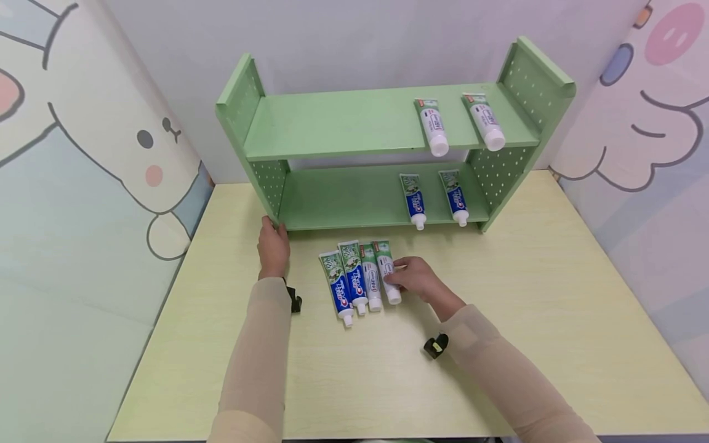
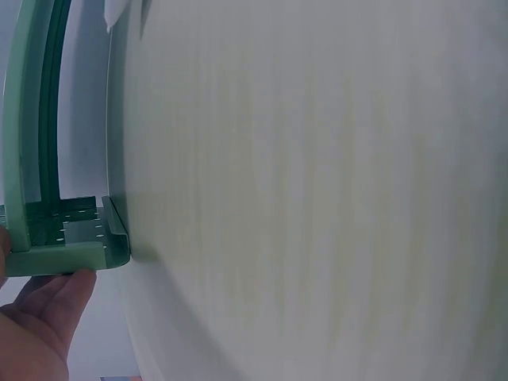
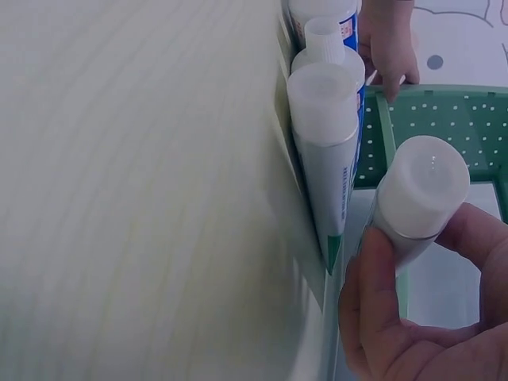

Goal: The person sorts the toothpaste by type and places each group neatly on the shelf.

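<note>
From my head, I see my right hand pinching the held tube, white and green, at the right end of a row on the tabletop. Just left of it lies a white-and-green neighbour, then a blue-and-green tube and an outer blue tube, caps toward me. Behind the row stands the green shelf, and my left hand grips its lower left front corner. Two white-capped tubes lie on the upper board, and two blue tubes on the lower one.

From my left wrist, the fingers press the outer face of the side panel, near its foot; the rest of that hand is partly cut off.

From my right wrist, thumb and fingers close round the held tube just behind its cap, which stands apart from the neighbour's cap. I can't tell whether its far end touches the tabletop.
</note>
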Action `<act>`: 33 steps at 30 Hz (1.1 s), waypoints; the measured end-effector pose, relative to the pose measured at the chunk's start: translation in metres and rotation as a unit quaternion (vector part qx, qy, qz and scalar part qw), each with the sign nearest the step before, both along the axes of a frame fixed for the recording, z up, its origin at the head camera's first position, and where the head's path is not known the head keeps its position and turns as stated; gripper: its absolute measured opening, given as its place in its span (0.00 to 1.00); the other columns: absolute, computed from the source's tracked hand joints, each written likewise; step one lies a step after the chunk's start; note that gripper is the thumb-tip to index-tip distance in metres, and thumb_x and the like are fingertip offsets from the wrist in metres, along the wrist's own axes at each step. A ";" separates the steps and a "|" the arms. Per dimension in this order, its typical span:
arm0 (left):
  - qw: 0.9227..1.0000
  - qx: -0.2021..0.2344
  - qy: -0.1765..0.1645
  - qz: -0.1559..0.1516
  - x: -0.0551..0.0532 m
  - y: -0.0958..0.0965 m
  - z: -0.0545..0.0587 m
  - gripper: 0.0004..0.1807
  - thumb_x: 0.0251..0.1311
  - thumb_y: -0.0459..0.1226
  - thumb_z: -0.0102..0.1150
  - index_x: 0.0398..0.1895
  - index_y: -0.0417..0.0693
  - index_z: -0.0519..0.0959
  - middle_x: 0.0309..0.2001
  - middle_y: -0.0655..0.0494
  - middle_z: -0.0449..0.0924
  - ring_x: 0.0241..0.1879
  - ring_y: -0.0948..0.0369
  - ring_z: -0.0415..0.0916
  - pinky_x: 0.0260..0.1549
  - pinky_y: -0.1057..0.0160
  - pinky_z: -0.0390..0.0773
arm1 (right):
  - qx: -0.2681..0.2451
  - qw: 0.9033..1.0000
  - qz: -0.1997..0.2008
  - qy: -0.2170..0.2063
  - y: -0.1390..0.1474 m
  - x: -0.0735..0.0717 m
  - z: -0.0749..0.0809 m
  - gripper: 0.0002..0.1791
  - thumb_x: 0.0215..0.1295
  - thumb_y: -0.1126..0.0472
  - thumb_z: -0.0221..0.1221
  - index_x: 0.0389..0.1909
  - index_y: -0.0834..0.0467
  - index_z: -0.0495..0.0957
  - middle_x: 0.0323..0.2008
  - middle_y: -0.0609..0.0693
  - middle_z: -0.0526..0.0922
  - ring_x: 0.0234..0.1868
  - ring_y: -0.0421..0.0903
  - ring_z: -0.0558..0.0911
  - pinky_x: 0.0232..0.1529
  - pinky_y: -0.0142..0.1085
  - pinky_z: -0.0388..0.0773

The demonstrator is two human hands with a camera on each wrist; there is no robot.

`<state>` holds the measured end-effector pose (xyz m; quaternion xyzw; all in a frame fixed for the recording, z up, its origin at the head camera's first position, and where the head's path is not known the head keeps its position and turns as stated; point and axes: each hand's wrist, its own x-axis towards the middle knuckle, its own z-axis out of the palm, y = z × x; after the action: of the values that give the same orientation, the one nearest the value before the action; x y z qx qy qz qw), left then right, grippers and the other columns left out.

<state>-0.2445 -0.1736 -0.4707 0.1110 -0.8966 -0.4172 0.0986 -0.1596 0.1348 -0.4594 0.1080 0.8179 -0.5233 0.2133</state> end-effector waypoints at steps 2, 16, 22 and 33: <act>1.000 -0.001 0.001 0.002 0.000 0.000 0.000 0.19 0.77 0.41 0.39 0.64 0.40 0.60 0.54 0.40 0.72 0.53 0.45 0.72 0.48 0.47 0.72 | -0.004 1.000 0.000 0.000 0.000 0.000 0.001 0.30 0.59 0.66 0.66 0.61 0.70 0.69 0.48 0.62 0.79 0.40 0.51 0.81 0.37 0.39 0.81; 1.000 0.000 -0.001 0.002 0.001 0.001 0.002 0.20 0.77 0.41 0.39 0.64 0.40 0.59 0.56 0.39 0.71 0.55 0.45 0.72 0.49 0.47 0.72 | -0.015 1.000 0.018 0.021 0.001 0.004 0.015 0.31 0.60 0.66 0.66 0.63 0.69 0.68 0.46 0.61 0.79 0.39 0.51 0.81 0.37 0.40 0.81; 1.000 0.001 0.007 -0.002 0.000 -0.001 0.000 0.20 0.77 0.41 0.39 0.65 0.40 0.59 0.57 0.40 0.71 0.55 0.44 0.71 0.50 0.47 0.71 | -0.013 0.999 0.022 0.032 -0.001 0.006 0.026 0.31 0.60 0.67 0.65 0.63 0.68 0.68 0.45 0.61 0.78 0.39 0.52 0.80 0.38 0.41 0.81; 1.000 0.001 0.008 -0.002 -0.001 -0.001 -0.001 0.20 0.77 0.41 0.39 0.64 0.40 0.59 0.55 0.39 0.72 0.53 0.44 0.72 0.48 0.46 0.72 | -0.021 0.998 0.030 0.049 0.001 0.007 0.037 0.31 0.61 0.67 0.66 0.64 0.67 0.67 0.44 0.60 0.78 0.39 0.51 0.80 0.37 0.39 0.81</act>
<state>-0.2452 -0.1745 -0.4722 0.1056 -0.8956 -0.4192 0.1048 -0.1522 0.1356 -0.4228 0.0530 0.8189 -0.5385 0.1912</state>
